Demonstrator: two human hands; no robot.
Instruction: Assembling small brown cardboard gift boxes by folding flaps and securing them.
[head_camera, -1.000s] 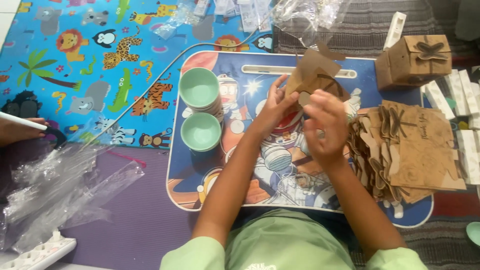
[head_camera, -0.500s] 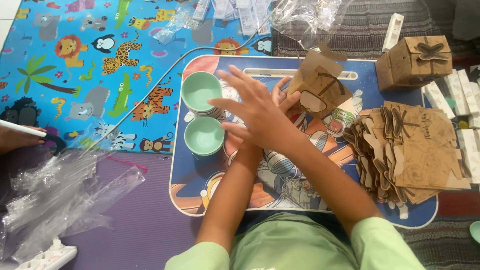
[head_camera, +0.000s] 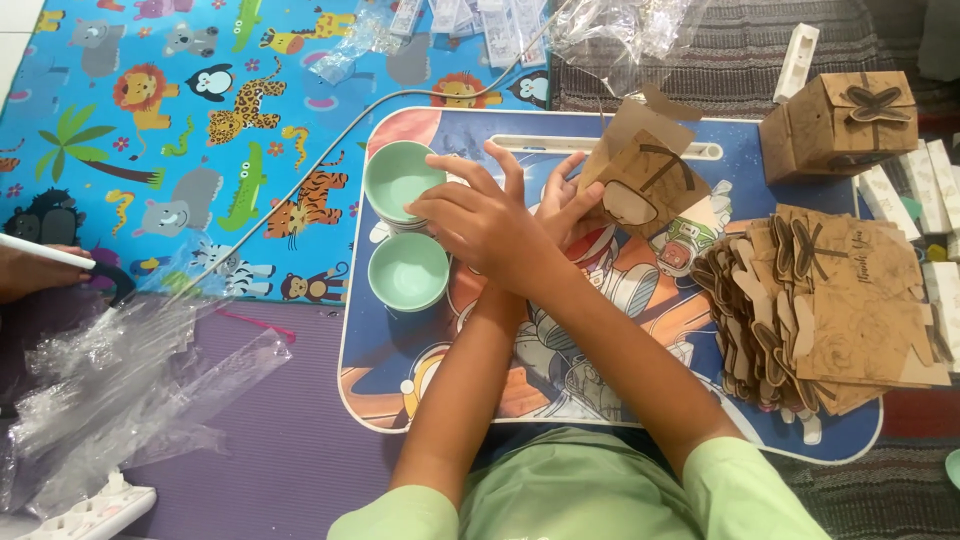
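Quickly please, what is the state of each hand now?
Left hand: on the brown box, grip cannot be told.
Right hand: open, fingers on the green bowls.

Your lap tray (head_camera: 610, 425) lay on the floor mat (head_camera: 150, 150), directly in front of you. On the tray's left part stood a stack of bowls (head_camera: 398, 180) at the far side, with a single bowl (head_camera: 408, 270) just nearer to you. Your arms crossed over the tray: your right hand (head_camera: 480, 215) reached left to the stacked bowls, while your left hand (head_camera: 562, 205) lay just right of it, touching the half-folded box (head_camera: 645, 175). A pile of flat box blanks (head_camera: 835, 310) sat on the tray's right edge. A finished box (head_camera: 835, 120) stood beyond it, off the tray. Plastic wrappers (head_camera: 120, 390) lay far left, near you.
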